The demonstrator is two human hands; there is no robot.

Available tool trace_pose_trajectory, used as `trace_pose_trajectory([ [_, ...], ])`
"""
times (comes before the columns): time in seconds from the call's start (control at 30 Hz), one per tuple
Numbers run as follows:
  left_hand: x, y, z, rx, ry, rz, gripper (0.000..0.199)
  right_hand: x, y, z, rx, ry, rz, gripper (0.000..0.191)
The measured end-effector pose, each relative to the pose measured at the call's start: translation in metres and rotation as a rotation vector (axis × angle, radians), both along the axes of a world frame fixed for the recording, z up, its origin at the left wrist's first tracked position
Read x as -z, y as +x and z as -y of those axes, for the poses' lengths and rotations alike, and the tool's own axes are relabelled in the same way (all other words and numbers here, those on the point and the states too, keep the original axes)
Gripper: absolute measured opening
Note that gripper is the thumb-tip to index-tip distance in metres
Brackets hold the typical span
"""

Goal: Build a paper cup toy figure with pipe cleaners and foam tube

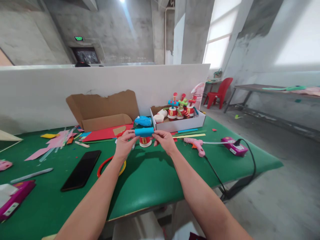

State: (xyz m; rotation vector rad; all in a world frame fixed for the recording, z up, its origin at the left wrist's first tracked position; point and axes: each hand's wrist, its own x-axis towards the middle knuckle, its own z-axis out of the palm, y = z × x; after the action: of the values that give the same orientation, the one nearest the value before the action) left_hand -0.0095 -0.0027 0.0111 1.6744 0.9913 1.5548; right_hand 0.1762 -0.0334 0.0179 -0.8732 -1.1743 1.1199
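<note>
Apparently paper-cup figures (180, 114) inside white box (180, 125); hands (123, 144) (165, 141) hold blue roll (144, 131).

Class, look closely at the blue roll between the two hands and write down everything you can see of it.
The blue roll is a short, plain cylinder with a smooth-looking surface, apparently paper or thin card. It lies level, crosswise to the camera, raised over the green table. The fingers of the left hand hold its left end, those of the right hand its right. It hides the top of a cup; whether they touch, or whether the roll is hollow, cannot be told.
</note>
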Motion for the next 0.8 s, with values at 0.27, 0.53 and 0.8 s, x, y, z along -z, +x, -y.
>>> trace_pose_trajectory([
  [0.27,-0.0023,-0.0045,0.0043,-0.082,0.334,-0.322,0.017,0.0012,0.0018,-0.0015,-0.016,0.023,-0.129,0.035],
  [0.53,0.0017,-0.0053,0.0007,-0.253,0.672,-0.477,0.023,0.0064,0.0054,-0.0058,-0.061,0.046,-0.152,0.031],
  [0.8,0.0028,-0.0048,-0.0002,-0.247,0.817,-0.520,0.023,0.0045,0.0081,-0.0062,-0.147,-0.457,-0.125,0.021],
])
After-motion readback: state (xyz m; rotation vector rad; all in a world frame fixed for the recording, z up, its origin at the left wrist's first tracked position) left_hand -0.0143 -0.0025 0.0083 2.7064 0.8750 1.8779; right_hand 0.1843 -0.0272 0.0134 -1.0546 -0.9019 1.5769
